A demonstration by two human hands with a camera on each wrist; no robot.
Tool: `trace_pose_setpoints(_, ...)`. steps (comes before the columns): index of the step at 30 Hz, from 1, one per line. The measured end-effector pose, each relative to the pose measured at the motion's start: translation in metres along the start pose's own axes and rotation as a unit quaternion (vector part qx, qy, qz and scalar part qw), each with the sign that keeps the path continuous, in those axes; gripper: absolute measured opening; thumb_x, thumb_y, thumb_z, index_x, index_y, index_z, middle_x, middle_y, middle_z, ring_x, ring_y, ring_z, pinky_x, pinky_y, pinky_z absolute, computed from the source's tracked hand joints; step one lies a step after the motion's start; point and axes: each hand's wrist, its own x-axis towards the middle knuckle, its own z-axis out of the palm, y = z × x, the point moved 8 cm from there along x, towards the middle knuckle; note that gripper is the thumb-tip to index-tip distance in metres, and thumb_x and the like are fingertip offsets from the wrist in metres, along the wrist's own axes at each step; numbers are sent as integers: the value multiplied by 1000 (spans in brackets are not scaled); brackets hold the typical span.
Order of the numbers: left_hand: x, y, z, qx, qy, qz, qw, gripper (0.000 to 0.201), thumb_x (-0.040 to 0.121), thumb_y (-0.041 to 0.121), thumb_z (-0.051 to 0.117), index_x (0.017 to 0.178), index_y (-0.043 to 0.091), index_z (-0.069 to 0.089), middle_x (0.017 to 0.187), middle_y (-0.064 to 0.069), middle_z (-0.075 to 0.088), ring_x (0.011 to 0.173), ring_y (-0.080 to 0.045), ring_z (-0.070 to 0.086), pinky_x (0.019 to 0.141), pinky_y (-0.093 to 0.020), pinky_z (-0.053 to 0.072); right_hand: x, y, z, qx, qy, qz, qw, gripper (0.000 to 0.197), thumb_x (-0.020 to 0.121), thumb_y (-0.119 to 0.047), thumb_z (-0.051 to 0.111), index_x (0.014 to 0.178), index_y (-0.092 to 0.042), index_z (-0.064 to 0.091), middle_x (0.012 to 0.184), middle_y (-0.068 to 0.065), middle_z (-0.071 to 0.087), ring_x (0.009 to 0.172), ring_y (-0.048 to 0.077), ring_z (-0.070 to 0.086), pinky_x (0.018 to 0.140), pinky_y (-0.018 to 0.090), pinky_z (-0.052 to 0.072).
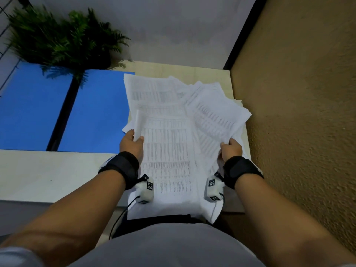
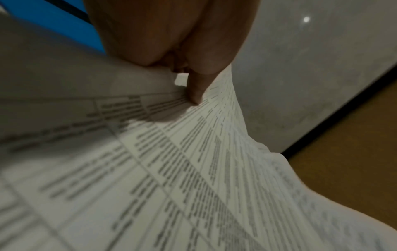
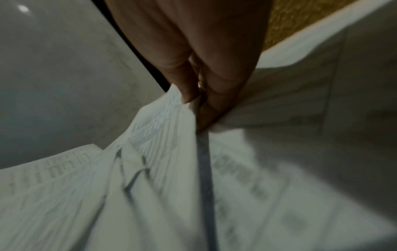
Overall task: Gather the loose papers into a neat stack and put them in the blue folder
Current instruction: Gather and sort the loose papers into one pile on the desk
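Note:
A fanned bundle of white printed papers [image 1: 173, 135] is lifted over the right part of the pale desk [image 1: 48, 174]. My left hand [image 1: 133, 143] grips the bundle's left edge, thumb on top [image 2: 195, 91] of the papers [image 2: 171, 169]. My right hand [image 1: 230, 149] pinches its right edge, and the right wrist view shows the thumb [image 3: 182, 81] and fingers clamping several sheets [image 3: 150, 169]. The sheets are askew, with corners sticking out at the far side. An open blue folder [image 1: 92, 112] lies flat on the desk to the left, a dark spine down its middle.
A green fern plant [image 1: 63, 39] stands at the back left, its fronds overhanging the folder. A brown textured wall [image 1: 298, 112] rises close on the right. A grey wall [image 1: 173, 31] stands behind the desk. The desk's near edge is at my waist.

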Motion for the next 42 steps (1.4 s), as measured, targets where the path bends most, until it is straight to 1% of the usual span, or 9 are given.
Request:
trace_pose_setpoints(5, 16, -12, -8, -22, -19, -22, 999, 21, 97, 14, 51, 115, 10, 61, 108, -8, 66, 106, -33, 63, 95, -39, 50, 11, -4, -21, -164, -15, -25, 986, 24, 94, -2, 48, 71, 0, 47, 73, 11, 50, 83, 25, 50, 55, 25, 31)
trace_pose_setpoints(11, 3, -12, 14, 65, -86, -62, 992, 56, 101, 33, 48, 145, -1, 40, 151, -15, 43, 138, -32, 42, 111, -33, 33, -14, -19, 8, -152, -75, -20, 985, 37, 101, -5, 43, 133, 11, 45, 140, 24, 47, 131, 36, 44, 98, 29, 37)
trace_pose_setpoints(14, -7, -8, 22, 58, -84, -58, 993, 57, 101, 34, 46, 147, 1, 36, 152, -10, 41, 138, -27, 41, 106, -29, 33, -16, -14, 30, -179, -111, -26, 977, 19, 97, -3, 44, 105, 7, 58, 113, 23, 60, 106, 34, 58, 63, 25, 37)
trace_pose_setpoints(20, -22, -21, 48, -57, -131, -106, 984, 59, 95, 16, 59, 144, 22, 25, 140, -6, 47, 122, -28, 55, 104, -47, 47, -32, 10, 58, -109, -179, 36, 977, 18, 97, -12, 43, 84, -6, 55, 73, 14, 57, 60, 21, 50, 52, 22, 42)
trace_pose_setpoints(26, -16, -21, 37, 67, -116, -67, 989, 56, 87, 6, 68, 135, 8, 38, 119, -6, 55, 105, -24, 57, 92, -35, 49, -20, 11, 42, 56, -59, 47, 996, 23, 97, -26, 50, 118, -16, 49, 100, 7, 62, 87, 22, 62, 84, 36, 54)
trace_pose_setpoints(31, -2, -53, 25, 53, -138, -107, 983, 49, 72, 22, 76, 117, 12, 60, 117, -8, 69, 106, -28, 66, 99, -49, 51, 9, 9, 43, 208, -38, 183, 960, 9, 101, -15, 44, 100, -13, 53, 63, 2, 39, 48, 13, 33, 37, 21, 29)
trace_pose_setpoints(35, 4, -72, 32, 23, -161, -112, 980, 53, 63, 37, 75, 113, 21, 64, 121, -5, 70, 111, -30, 66, 99, -52, 51, 9, -3, 53, 163, -101, 169, 967, 30, 100, -22, 48, 71, -17, 42, 62, 2, 35, 52, 15, 31, 49, 26, 27)
trace_pose_setpoints(38, 0, -61, 28, 1, -137, -91, 986, 38, 71, 27, 73, 108, 26, 63, 121, -8, 69, 112, -31, 65, 101, -53, 49, 17, -16, 45, 78, -66, 83, 991, 17, 98, -18, 51, 82, -13, 52, 75, 7, 49, 65, 22, 50, 59, 29, 41)
trace_pose_setpoints(42, -6, -34, 7, -13, -71, -67, 995, 29, 92, 7, 62, 120, 13, 62, 120, -12, 68, 110, -31, 65, 101, -49, 50, 30, -37, 7, -122, 12, -52, 991, 15, 99, -10, 42, 103, -4, 55, 98, 9, 52, 92, 21, 48, 77, 20, 31)
